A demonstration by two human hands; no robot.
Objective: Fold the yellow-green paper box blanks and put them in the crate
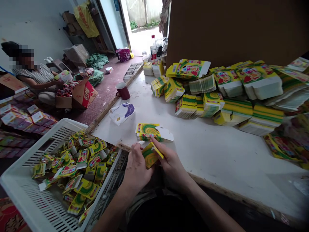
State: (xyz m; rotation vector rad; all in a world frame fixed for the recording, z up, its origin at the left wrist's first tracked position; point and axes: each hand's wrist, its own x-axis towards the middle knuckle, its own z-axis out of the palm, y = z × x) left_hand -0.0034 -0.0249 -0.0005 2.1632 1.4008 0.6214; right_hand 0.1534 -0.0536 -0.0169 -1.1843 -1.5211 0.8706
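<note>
Between my two hands, just over the table's near edge, is a small yellow and green cardboard box. My left hand grips its left side, with the fingers curled. On the other side my right hand pinches it near a raised yellow flap. Right beyond my fingers a short stack of flat box blanks lies on the white table. To my left stands a white plastic basket holding many folded yellow boxes.
Bundles of flat box blanks line the table's back and right. A maroon mug and a white and purple packet stand at the left edge. Across the room a person sits by an open red carton.
</note>
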